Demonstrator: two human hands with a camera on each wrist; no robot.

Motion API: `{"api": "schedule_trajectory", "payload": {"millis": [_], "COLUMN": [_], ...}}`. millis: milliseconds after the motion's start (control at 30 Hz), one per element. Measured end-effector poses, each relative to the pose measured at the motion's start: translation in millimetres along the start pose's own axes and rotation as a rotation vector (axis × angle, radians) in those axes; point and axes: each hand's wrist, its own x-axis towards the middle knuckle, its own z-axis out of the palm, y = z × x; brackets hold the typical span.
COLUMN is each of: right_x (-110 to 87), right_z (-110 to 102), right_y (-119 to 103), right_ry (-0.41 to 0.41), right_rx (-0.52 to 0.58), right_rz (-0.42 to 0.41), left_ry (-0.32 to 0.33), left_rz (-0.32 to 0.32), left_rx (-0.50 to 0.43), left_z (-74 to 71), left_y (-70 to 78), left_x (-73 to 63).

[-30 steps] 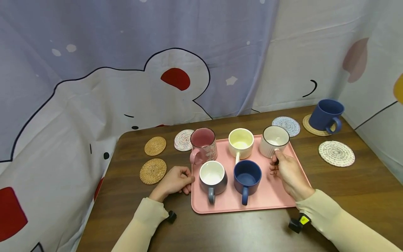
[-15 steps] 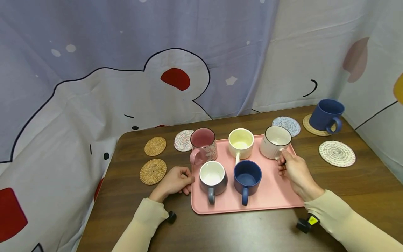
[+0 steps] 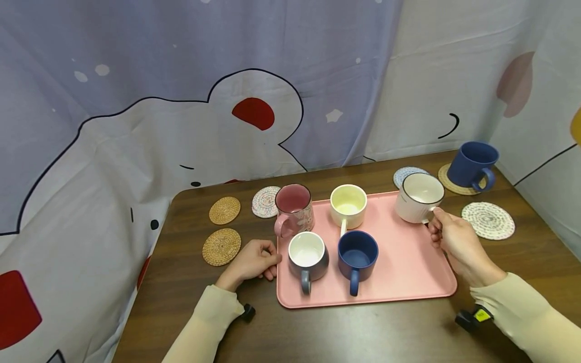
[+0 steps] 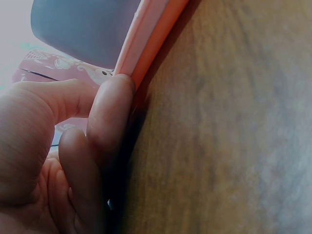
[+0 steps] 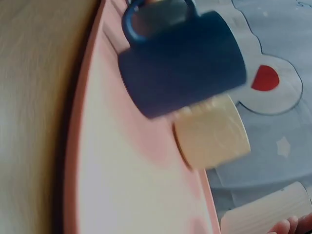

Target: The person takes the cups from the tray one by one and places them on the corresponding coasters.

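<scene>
My right hand (image 3: 463, 247) pinches the handle of a white ribbed mug (image 3: 410, 207) with a dark rim. That mug is upright over the back right corner of a pink tray (image 3: 408, 269), partly covering a pale blue coaster (image 3: 403, 175). At the tray's left edge, my left hand (image 3: 254, 259) has thumb and finger on the rim, pinching it in the left wrist view. On the tray stand a pink floral mug (image 3: 303, 218), a cream mug (image 3: 356, 218), a grey mug (image 3: 321, 268) with white inside and a navy mug (image 3: 365, 272).
Another blue mug (image 3: 467, 169) sits on a straw coaster (image 3: 445, 176) at the back right, near a white braided coaster (image 3: 487, 221). Left of the tray lie two straw coasters, one behind (image 3: 224, 210) the other, and a speckled coaster (image 3: 265, 202). A printed curtain (image 3: 150, 146) hangs behind the table.
My right hand has carried the white mug to the right and a little up from its place on the tray. My left hand and the other mugs stay put.
</scene>
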Motion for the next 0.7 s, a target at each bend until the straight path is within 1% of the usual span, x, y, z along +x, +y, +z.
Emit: {"api": "schedule_trajectory", "payload": {"millis": [167, 467, 700], "right_x": [3.5, 9.4, 13.1], "right_z": [-27.3, -72.0, -97.2], "right_y": [-0.3, 3.3, 9.9], "right_ry": [0.018, 0.082, 0.128], "right_rx": [0.015, 0.165, 0.255], "right_rz": [-0.034, -0.069, -0.078], "left_ry": [0.001, 0.001, 0.006], "left_rz": [0.002, -0.001, 0.012], "left_rx": [0.005, -0.007, -0.007], "left_z": [0.0, 0.0, 0.8], "left_y": [0.0, -0.3, -1.3], "left_x": [-0.2, 0.4, 0.3]}}
